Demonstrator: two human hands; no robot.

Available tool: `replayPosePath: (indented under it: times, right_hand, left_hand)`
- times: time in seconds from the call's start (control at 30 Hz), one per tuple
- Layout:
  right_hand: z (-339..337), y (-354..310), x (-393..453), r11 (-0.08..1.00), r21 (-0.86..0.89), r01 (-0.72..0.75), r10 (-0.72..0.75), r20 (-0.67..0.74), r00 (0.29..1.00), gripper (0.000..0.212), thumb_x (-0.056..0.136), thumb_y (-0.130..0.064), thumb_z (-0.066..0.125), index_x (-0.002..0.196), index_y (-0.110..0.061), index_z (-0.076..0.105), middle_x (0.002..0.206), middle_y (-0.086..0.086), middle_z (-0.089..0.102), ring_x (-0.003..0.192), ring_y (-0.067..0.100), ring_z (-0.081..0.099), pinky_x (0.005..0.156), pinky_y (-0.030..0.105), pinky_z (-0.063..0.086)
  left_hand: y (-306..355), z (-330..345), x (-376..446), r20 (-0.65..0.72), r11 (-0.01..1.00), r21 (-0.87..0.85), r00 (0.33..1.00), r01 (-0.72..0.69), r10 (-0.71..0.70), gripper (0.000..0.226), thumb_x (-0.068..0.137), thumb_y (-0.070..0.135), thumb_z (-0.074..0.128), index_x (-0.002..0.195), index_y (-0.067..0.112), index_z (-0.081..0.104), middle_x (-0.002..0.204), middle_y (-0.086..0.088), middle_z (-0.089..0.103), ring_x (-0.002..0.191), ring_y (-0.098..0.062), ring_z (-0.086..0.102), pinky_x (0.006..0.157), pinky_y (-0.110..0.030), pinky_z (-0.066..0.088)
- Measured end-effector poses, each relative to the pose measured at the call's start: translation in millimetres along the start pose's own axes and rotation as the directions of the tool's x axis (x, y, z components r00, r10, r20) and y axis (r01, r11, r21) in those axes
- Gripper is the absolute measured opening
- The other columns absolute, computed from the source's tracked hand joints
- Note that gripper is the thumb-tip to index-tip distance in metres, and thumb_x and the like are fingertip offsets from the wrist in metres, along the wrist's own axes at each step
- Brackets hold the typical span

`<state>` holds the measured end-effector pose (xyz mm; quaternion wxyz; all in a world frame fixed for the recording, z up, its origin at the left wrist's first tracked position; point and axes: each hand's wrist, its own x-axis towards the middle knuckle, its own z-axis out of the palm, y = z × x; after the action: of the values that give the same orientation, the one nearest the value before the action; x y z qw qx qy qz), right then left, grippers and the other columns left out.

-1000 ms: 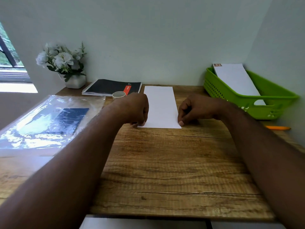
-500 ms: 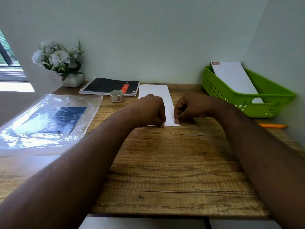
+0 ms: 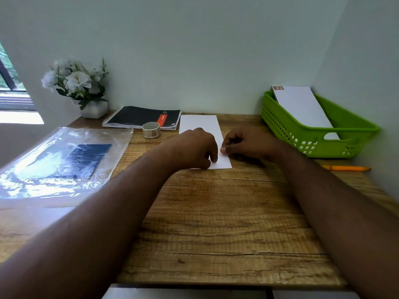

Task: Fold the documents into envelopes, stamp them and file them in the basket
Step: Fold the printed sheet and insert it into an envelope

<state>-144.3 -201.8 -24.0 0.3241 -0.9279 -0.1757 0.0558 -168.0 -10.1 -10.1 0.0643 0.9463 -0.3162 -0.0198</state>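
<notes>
At the far left a clear plastic sleeve (image 3: 58,165) lies flat on the wooden surface (image 3: 216,223); glare washes over it, and the dark blue item inside is hard to read. Its left part runs out of view. Behind it a white pot of pale flowers (image 3: 75,87) stands in the back corner, beside a black spiral notebook (image 3: 140,118) along the wall. A small roll of stamps (image 3: 151,130) stands just in front of the notebook.

The left hand (image 3: 194,148) rests on the near left part of the folded white document (image 3: 200,124), fingers curled down and pressing it; the fingertips and the paper's left edge are hidden beneath it. The right hand (image 3: 246,144) sits at the paper's right edge with curled fingers, thumb tip on the sheet; whether it pinches the edge cannot be told. The document lies lengthwise away from the person, its far end near the wall.

Further right, a green basket (image 3: 319,134) stands against the corner with a stamped white envelope (image 3: 302,108) leaning inside. An orange pen (image 3: 345,168) lies just before it. Bare wood spreads between the forearms to the near edge.
</notes>
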Motion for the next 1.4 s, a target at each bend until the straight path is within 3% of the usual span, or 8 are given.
replayPosePath:
  times: [0.23, 0.6, 0.7, 0.8, 0.97, 1.13, 1.27, 1.4]
  right_hand:
    - [-3.0, -10.6, -3.5, 0.986, -0.154, 0.063, -0.028, 0.219, 0.975, 0.031, 0.067, -0.032, 0.084, 0.091, -0.021, 0.069, 0.098, -0.003, 0.066, 0.078, 0.006, 0.056, 0.067, 0.025, 0.045]
    - [-5.6, -13.1, 1.1, 0.944, -0.29, 0.157, -0.102, 0.195, 0.975, 0.016, 0.068, -0.036, 0.083, 0.079, -0.025, 0.078, 0.091, -0.015, 0.071, 0.083, 0.001, 0.063, 0.075, 0.031, 0.052]
    - [-6.1, -18.0, 1.6, 0.915, -0.369, 0.164, -0.08, 0.231, 0.97, 0.017, 0.072, -0.035, 0.08, 0.085, -0.024, 0.077, 0.096, -0.014, 0.071, 0.081, -0.001, 0.061, 0.07, 0.022, 0.045]
    - [-5.8, -25.4, -0.6, 0.871, -0.455, 0.187, -0.082, 0.241, 0.967, 0.019, 0.076, -0.034, 0.077, 0.092, -0.023, 0.077, 0.096, -0.013, 0.071, 0.082, 0.0, 0.062, 0.074, 0.025, 0.05]
    - [-7.6, -31.7, -2.5, 0.821, -0.533, 0.205, -0.102, 0.216, 0.971, 0.02, 0.084, -0.032, 0.066, 0.096, -0.02, 0.077, 0.089, -0.008, 0.074, 0.08, 0.006, 0.065, 0.076, 0.029, 0.054]
    - [-6.7, -23.7, -1.0, 0.855, -0.48, 0.196, -0.145, 0.142, 0.979, 0.022, 0.085, -0.033, 0.061, 0.097, -0.022, 0.076, 0.087, -0.008, 0.073, 0.079, 0.007, 0.065, 0.077, 0.032, 0.054]
    - [-7.2, -10.7, 1.0, 0.882, -0.412, 0.227, -0.258, -0.02, 0.966, 0.017, 0.083, -0.028, 0.069, 0.098, -0.023, 0.074, 0.088, -0.007, 0.071, 0.08, 0.007, 0.064, 0.075, 0.032, 0.052]
    - [-0.4, -15.7, 0.1, 0.874, -0.317, 0.369, -0.475, -0.393, 0.787, 0.011, 0.086, -0.023, 0.069, 0.087, -0.013, 0.073, 0.074, -0.007, 0.063, 0.067, 0.009, 0.057, 0.062, 0.028, 0.045]
  left_hand:
    - [-7.7, 0.2, 1.4, 0.018, 0.99, -0.131, 0.999, 0.048, -0.046, 0.023, 0.084, 0.031, 0.073, 0.104, 0.019, 0.076, 0.1, 0.004, 0.072, 0.081, -0.004, 0.059, 0.083, -0.027, 0.052]
    - [-3.8, 1.4, 4.8, 0.016, 1.0, -0.022, 1.0, 0.018, -0.018, 0.022, 0.088, 0.032, 0.068, 0.103, 0.017, 0.075, 0.099, 0.002, 0.071, 0.087, -0.011, 0.06, 0.075, -0.023, 0.044]
    - [-3.5, 2.8, 5.4, 0.004, 1.0, 0.021, 1.0, 0.001, -0.001, 0.021, 0.089, 0.031, 0.066, 0.104, 0.018, 0.074, 0.102, 0.002, 0.07, 0.093, -0.012, 0.059, 0.08, -0.026, 0.048]
    - [-5.9, 2.6, 3.8, -0.026, 1.0, 0.001, 1.0, -0.005, 0.005, 0.022, 0.088, 0.03, 0.067, 0.103, 0.017, 0.074, 0.101, 0.001, 0.071, 0.089, -0.01, 0.06, 0.088, -0.034, 0.053]
    - [-7.6, 0.9, -0.3, -0.015, 0.998, -0.064, 1.0, -0.007, 0.006, 0.042, 0.08, 0.044, 0.073, 0.114, 0.02, 0.07, 0.104, 0.005, 0.069, 0.081, -0.002, 0.055, 0.078, -0.021, 0.046]
    - [-4.1, 6.4, 5.4, -0.107, 1.0, 0.029, 0.994, 0.009, -0.006, 0.023, 0.092, 0.023, 0.062, 0.113, 0.021, 0.071, 0.111, 0.001, 0.068, 0.097, -0.015, 0.061, 0.09, -0.035, 0.052]
    - [-9.2, 6.9, 7.9, -0.235, 0.999, 0.024, 0.972, 0.031, -0.024, 0.022, 0.094, 0.012, 0.052, 0.11, 0.019, 0.066, 0.106, -0.003, 0.063, 0.098, -0.021, 0.06, 0.086, -0.04, 0.052]
    - [-14.3, 7.8, 6.8, -0.573, 0.996, -0.065, 0.819, -0.06, 0.012, 0.028, 0.091, 0.003, 0.049, 0.111, 0.013, 0.065, 0.103, -0.006, 0.06, 0.097, -0.021, 0.054, 0.084, -0.037, 0.047]
